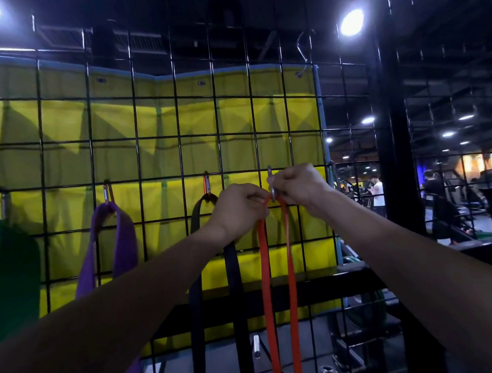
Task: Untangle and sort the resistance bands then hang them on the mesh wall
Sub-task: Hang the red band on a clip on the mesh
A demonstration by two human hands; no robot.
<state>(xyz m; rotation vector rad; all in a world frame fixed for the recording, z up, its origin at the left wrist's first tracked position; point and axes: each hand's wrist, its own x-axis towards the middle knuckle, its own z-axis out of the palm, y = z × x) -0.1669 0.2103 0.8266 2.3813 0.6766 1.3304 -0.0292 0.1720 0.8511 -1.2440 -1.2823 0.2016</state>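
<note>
Flat orange band (279,285) on metal carabiner (271,184)

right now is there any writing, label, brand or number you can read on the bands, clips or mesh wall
None can be read.
Orange band, black band, purple band, green band: no print shows.
Yellow mat behind the mesh wall: plain.
Silver clip at the hands: no marking visible.
</note>
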